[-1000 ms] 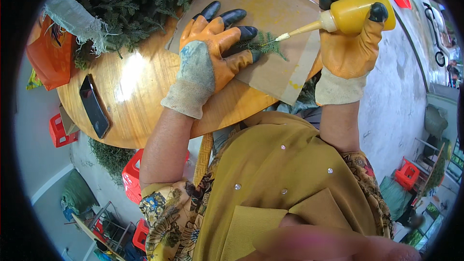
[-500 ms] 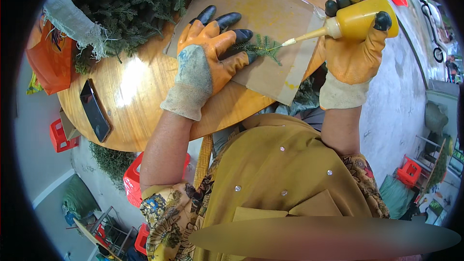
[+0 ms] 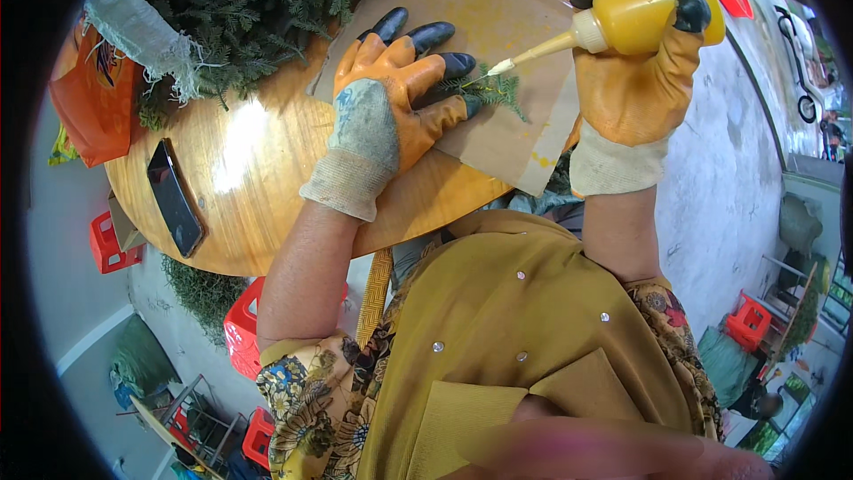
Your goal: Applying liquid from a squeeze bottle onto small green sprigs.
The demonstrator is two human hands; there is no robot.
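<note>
My left hand (image 3: 386, 102), in an orange-coated work glove with dark fingertips, pinches a small green fir sprig (image 3: 506, 96) between thumb and forefinger. The sprig lies over a flat brown board (image 3: 498, 156) spotted with yellow. My right hand (image 3: 635, 93), gloved alike, is wrapped round a yellow squeeze bottle (image 3: 649, 13) tipped on its side. Its narrow nozzle points left, with the pale tip at the sprig, close to my left fingers. A thin pale streak shows beside the tip; whether it is glue or stem I cannot tell.
A large heap of fir branches (image 3: 258, 13) fills the far left of the round wooden table (image 3: 267, 204). A black phone (image 3: 173, 200) lies near the left edge, below an orange bag (image 3: 93, 107). Red stools (image 3: 242, 324) stand on the floor.
My right hand has brought the bottle leftward and slightly up, so the nozzle tip has slid along the sprig toward my left fingers. My left hand has shifted slightly right, still pinching the sprig.
</note>
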